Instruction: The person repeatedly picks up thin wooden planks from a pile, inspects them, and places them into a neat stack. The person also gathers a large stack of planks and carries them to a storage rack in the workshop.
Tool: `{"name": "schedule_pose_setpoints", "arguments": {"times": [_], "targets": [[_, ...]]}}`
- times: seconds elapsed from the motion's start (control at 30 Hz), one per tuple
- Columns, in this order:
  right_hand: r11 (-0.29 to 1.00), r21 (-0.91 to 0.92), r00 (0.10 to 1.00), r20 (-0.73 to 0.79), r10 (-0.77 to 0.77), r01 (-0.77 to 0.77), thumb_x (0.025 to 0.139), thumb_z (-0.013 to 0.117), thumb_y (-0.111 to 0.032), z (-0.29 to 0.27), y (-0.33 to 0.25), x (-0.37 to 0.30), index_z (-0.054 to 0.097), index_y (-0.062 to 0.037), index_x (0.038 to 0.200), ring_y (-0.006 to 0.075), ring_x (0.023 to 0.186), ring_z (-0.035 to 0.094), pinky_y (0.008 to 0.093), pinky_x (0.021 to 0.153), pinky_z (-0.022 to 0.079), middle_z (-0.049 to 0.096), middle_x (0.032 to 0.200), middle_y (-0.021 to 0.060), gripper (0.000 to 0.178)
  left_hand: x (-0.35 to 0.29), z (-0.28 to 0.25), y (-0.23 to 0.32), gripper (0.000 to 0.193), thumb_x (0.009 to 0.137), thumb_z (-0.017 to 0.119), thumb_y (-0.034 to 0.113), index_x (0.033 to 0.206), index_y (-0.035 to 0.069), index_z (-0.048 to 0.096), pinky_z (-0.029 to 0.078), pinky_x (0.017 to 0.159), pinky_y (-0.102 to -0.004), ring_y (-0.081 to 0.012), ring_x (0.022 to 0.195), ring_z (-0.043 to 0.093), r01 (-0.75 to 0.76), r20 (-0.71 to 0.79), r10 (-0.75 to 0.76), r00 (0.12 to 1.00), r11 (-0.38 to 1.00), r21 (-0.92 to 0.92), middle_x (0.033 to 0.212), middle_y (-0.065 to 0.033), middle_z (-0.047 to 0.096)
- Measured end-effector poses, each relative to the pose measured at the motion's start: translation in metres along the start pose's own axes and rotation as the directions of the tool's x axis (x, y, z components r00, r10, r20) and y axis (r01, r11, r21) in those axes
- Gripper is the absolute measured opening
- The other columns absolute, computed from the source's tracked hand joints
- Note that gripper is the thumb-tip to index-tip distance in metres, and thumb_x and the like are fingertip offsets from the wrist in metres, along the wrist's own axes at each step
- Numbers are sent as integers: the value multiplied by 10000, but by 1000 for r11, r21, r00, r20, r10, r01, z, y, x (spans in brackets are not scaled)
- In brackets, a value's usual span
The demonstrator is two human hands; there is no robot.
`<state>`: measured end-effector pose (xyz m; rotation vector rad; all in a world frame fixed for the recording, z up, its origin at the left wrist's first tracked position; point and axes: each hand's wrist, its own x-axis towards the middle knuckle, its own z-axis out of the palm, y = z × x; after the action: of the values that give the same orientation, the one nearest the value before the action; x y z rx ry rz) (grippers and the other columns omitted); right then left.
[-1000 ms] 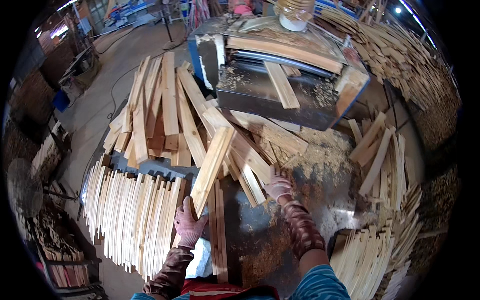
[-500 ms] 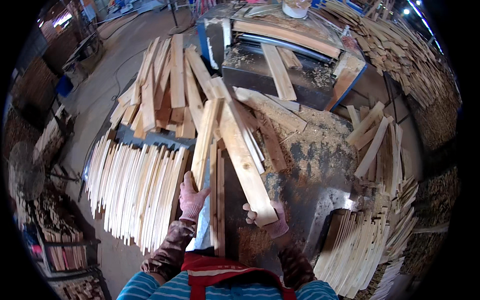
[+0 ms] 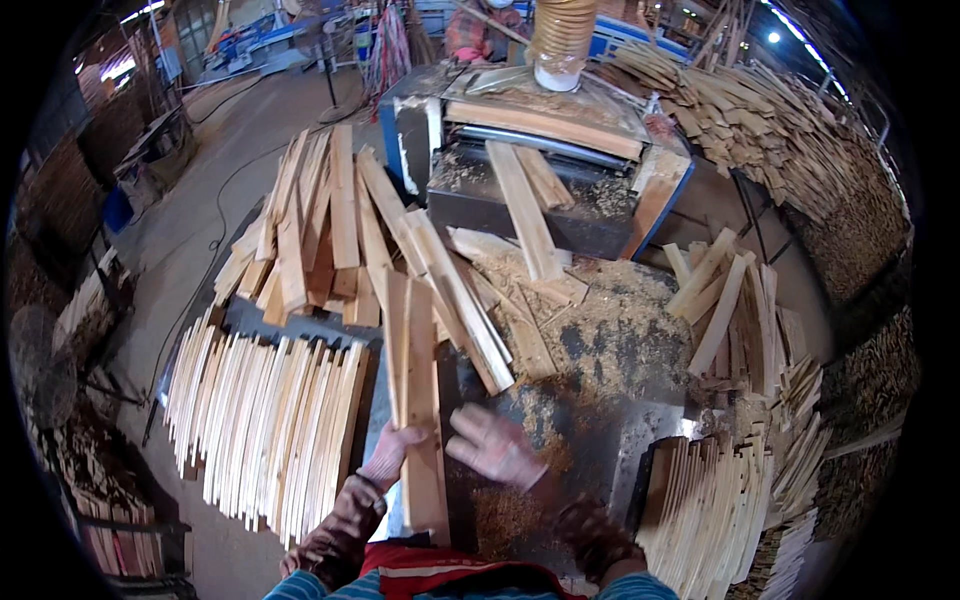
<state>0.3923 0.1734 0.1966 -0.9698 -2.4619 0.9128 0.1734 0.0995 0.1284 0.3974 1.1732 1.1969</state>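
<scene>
My left hand (image 3: 393, 452), in a pale pinkish glove, is closed around the lower part of a narrow board (image 3: 397, 350). Its thumb lies across a wider wooden board (image 3: 424, 470), which runs lengthwise from close to my apron towards the loose pile. Just right of that board hovers my right hand (image 3: 497, 447), also gloved. Motion blurs it, but its fingers are apart and nothing is in them. Left of my left hand lies a row of thin strips (image 3: 265, 430) packed side by side. Loose boards (image 3: 343, 200) fan out in a heap beyond both hands.
A planer-like machine (image 3: 540, 120) stands ahead, a board (image 3: 525, 210) on its bed and a ribbed hose (image 3: 562, 40) above. Shavings (image 3: 620, 310) cover the dark table. Stacked strips (image 3: 705, 510) lie at right, near leaning boards (image 3: 720, 310). Behind the machine is another person (image 3: 480, 32).
My right hand has let go of the knotted board's near end and moved left and away from me. A wide board now lies beside my left hand. The view has tilted up.
</scene>
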Motion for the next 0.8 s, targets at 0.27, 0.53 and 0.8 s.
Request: {"name": "schedule_pose_setpoints", "arguments": {"times": [0.27,0.53,0.8], "targets": [[659,-431,757,-555,345,-616,880,660,-423,-140,133,165,301,-46,1532,423,1274,533,476,1085,421,569,1355,248,834,-43,-140,-87,593,776,673,122,1342,45,517,389,1076,-523,-428,1323,435,98,-203,546,813,215,972,1414,-228,460],[756,454,776,-194,601,-471,830,760,-222,-9,107,89,175,-113,1588,316,1027,674,410,814,600,620,1235,222,964,-47,-182,-134,790,820,717,282,1485,64,351,241,1200,-529,-444,1457,280,526,29,773,634,-458,717,1522,-236,345],[877,422,968,7,249,-229,904,718,-367,116,-8,-20,328,-13,1515,410,1380,434,447,1114,386,434,1469,286,807,35,12,16,534,876,703,100,1363,9,502,538,892,-377,-255,1078,640,-116,-4,119,993,973,200,1221,-154,657]]}}
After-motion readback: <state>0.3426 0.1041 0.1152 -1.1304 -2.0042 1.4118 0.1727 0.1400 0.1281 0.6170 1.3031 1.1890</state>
